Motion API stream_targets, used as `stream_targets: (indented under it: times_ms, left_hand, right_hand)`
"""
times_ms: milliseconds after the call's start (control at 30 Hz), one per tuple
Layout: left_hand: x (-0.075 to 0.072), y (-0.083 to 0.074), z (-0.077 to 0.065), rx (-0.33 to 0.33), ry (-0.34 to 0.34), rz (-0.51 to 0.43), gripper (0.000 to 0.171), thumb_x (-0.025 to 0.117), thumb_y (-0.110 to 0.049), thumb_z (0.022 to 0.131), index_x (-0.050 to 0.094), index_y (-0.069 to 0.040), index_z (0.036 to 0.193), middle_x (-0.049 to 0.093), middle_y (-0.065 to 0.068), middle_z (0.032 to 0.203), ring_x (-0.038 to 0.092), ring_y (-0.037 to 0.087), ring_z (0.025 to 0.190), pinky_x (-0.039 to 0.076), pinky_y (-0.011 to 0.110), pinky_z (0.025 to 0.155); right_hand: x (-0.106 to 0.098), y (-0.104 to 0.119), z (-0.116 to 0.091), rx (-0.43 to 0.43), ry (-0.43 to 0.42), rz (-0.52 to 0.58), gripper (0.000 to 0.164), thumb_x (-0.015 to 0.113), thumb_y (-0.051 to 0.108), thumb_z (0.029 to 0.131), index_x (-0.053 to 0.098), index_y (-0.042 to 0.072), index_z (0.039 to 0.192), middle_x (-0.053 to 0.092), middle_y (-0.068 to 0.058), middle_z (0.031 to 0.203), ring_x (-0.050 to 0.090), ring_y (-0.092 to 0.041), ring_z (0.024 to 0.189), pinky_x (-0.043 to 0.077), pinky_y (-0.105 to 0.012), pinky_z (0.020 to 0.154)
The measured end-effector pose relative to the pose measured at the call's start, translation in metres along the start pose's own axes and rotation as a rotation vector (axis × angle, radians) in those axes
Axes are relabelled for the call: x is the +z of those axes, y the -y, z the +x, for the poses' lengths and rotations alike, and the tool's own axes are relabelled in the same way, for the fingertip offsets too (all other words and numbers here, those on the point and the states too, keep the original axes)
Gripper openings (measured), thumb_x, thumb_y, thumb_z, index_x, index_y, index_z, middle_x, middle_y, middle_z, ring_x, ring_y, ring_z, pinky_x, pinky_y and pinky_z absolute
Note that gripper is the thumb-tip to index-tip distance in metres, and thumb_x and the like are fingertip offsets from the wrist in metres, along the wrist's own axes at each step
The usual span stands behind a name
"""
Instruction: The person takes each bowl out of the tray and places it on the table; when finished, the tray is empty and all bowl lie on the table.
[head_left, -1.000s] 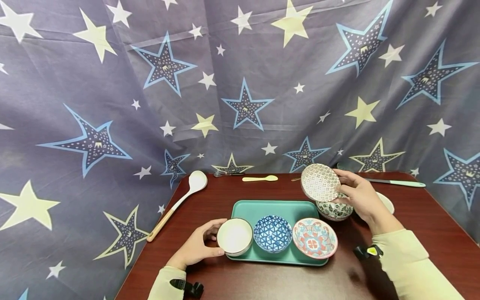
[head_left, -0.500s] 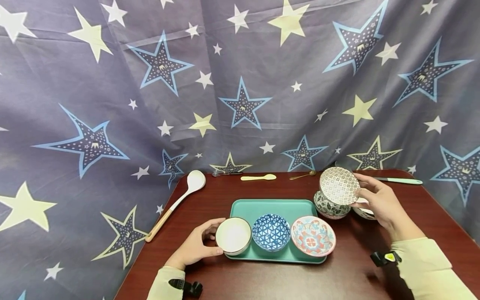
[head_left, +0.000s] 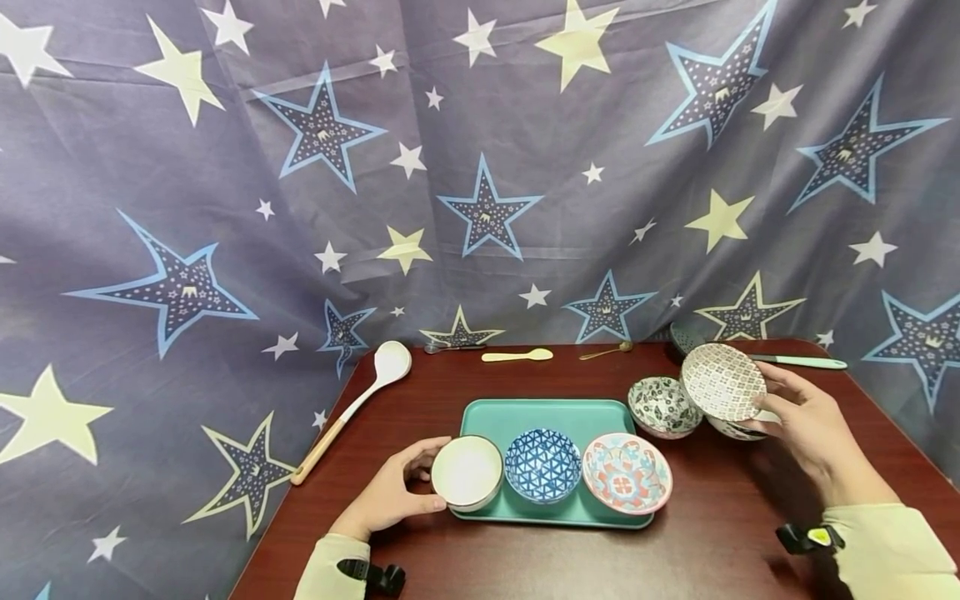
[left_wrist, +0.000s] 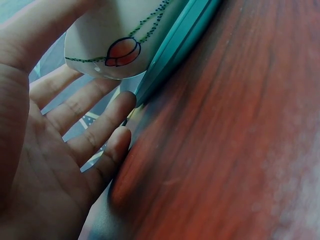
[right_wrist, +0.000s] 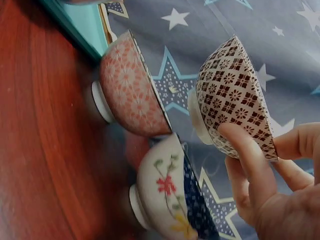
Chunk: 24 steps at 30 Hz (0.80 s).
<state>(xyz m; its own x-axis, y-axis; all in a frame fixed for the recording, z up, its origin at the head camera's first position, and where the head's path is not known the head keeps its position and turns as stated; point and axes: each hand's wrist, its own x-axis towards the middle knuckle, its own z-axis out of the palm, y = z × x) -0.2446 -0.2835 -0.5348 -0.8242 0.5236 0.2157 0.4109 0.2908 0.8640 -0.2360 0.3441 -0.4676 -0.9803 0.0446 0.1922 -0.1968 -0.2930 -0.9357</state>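
My left hand (head_left: 400, 492) holds a white bowl (head_left: 468, 472) at the left end of a teal tray (head_left: 555, 408), thumb at the front and fingers at the back. A red tulip shows on this bowl's outside in the left wrist view. Beside it stand a blue-and-white bowl (head_left: 543, 466) and a red-and-blue patterned bowl (head_left: 627, 473). My right hand (head_left: 806, 425) pinches the rim side of a brown-checked bowl (head_left: 723, 382), tilted and raised off the table. Below it are a bowl with a floral outside (right_wrist: 167, 185) and a bowl with a green leafy inside (head_left: 663, 406).
A white ladle (head_left: 360, 400) with a wooden handle lies at the left. Along the back edge are a cream spoon (head_left: 517, 356), a small gold spoon (head_left: 606, 351) and a utensil with a mint handle (head_left: 810, 362). A starry curtain (head_left: 480, 167) hangs behind the table.
My right hand has carried the brown-checked bowl rightward and somewhat down, from above the leafy bowl to above the floral bowl. My left hand stays at the white bowl.
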Motion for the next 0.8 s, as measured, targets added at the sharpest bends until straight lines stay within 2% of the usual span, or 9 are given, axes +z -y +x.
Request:
stream_targets:
  times_ms: [300, 633, 800]
  left_hand:
    - [0.001, 0.002, 0.000, -0.011, -0.003, 0.010, 0.085, 0.090, -0.018, 0.083, 0.047, -0.009, 0.156, 0.066, 0.002, 0.135, 0.064, 0.026, 0.117, 0.053, 0.035, 0.092]
    - [-0.001, 0.002, 0.000, -0.003, 0.000, 0.009, 0.083, 0.089, -0.017, 0.083, 0.048, -0.011, 0.156, 0.065, 0.005, 0.135, 0.064, 0.026, 0.116, 0.053, 0.036, 0.092]
    - [-0.001, 0.002, 0.000, 0.002, 0.005, 0.011, 0.084, 0.089, -0.018, 0.083, 0.048, -0.009, 0.156, 0.065, 0.006, 0.136, 0.064, 0.027, 0.117, 0.053, 0.035, 0.092]
  right_hand:
    - [-0.013, -0.001, -0.008, -0.057, -0.014, 0.104, 0.052, 0.054, -0.020, 0.097, 0.070, 0.011, 0.135, 0.070, -0.006, 0.106, 0.074, -0.018, 0.088, 0.062, -0.039, 0.068]
    - [-0.018, 0.001, -0.012, -0.044, -0.065, 0.119, 0.052, 0.054, -0.021, 0.097, 0.072, 0.013, 0.132, 0.069, -0.005, 0.104, 0.074, -0.017, 0.085, 0.062, -0.038, 0.068]
    - [-0.028, 0.005, -0.013, -0.053, -0.053, 0.207, 0.053, 0.048, -0.024, 0.097, 0.072, 0.011, 0.130, 0.073, -0.007, 0.105, 0.075, -0.020, 0.087, 0.062, -0.041, 0.068]
